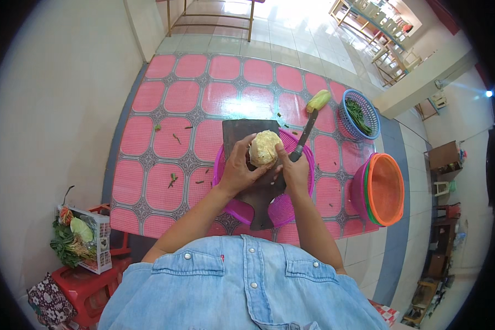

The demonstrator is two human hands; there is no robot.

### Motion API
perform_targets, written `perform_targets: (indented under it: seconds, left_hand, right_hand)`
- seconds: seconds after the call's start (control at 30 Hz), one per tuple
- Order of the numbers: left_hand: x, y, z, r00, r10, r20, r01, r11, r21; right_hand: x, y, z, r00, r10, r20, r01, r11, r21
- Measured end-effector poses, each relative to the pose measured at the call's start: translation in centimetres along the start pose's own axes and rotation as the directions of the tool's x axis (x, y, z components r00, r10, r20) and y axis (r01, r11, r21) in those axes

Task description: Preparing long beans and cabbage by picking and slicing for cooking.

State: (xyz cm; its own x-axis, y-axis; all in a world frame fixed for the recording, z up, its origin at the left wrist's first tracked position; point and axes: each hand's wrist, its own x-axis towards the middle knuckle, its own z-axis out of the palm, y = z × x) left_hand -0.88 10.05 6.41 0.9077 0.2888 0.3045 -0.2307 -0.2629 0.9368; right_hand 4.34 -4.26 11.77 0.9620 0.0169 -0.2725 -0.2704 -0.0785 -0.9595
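A round, pale yellow vegetable (pixel 265 148), whose exact kind I cannot tell, is held between my two hands. My left hand (pixel 238 167) cups its left and lower side. The fingers of my right hand (pixel 293 171) touch its right side, and that same hand grips a knife (pixel 307 133) by its dark handle, blade pointing up and away. Beneath them, a dark wooden cutting board (pixel 247 194) with a handle lies across a magenta plastic basket (pixel 219 165). Near the knife's tip lies a pale green corn cob in its husk (pixel 318 100).
A blue basket (pixel 377 119) of green beans (pixel 358 115) stands at the table's back right. Stacked orange, green and magenta baskets (pixel 385 189) are at the right edge. Green scraps (pixel 173 178) dot the pink tablecloth (pixel 169 140). A white crate (pixel 103 243) of vegetables sits on a red stool (pixel 80 293) at left.
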Motion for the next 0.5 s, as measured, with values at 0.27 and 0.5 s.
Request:
perform_targets:
  seconds: [0.27,0.5]
  left_hand:
    - [0.2,0.1,-0.6,0.996,0.084,0.021,-0.086,0.977,0.194]
    - [0.4,0.0,-0.4,0.997,0.072,0.026,-0.076,0.974,0.213]
  right_hand:
    - [0.3,0.8,0.4,0.985,0.042,0.167,-0.074,0.978,0.194]
    - [0.4,1.0,-0.8,0.969,0.072,0.236,-0.142,0.945,0.293]
